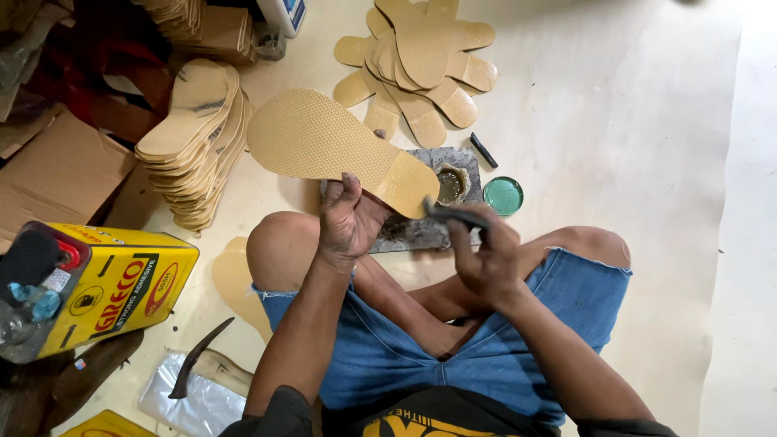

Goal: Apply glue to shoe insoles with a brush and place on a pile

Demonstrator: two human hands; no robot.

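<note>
At far left, a yellow adhesive can [113, 287] lies on its side on the floor, with a dark curved tool [198, 356] just beside it on a clear plastic bag [174, 400]. Behind the can stands a stack of tan insoles [194, 137].

The left hand [348, 222] holds a tan textured sole [340, 150] above the left knee. The fingers are closed around the sole's edge near the heel end, thumb on top; the toe end projects unsupported to the left. The sole appears thin, light and flexible yet stiff enough to hold its shape. The edge grip near the glossy heel area seems suitable, since it keeps fingers off the wet-looking patch.

The right hand [486, 259] is closed around a dark brush [453, 214], its tip touching the sole's heel end. Just behind sits a small glue pot [451, 184] on a grey slab [421, 231], with a green lid [503, 195] beside it. Further back, flat tan cut-outs [425, 65] lie fanned on the floor.
</note>
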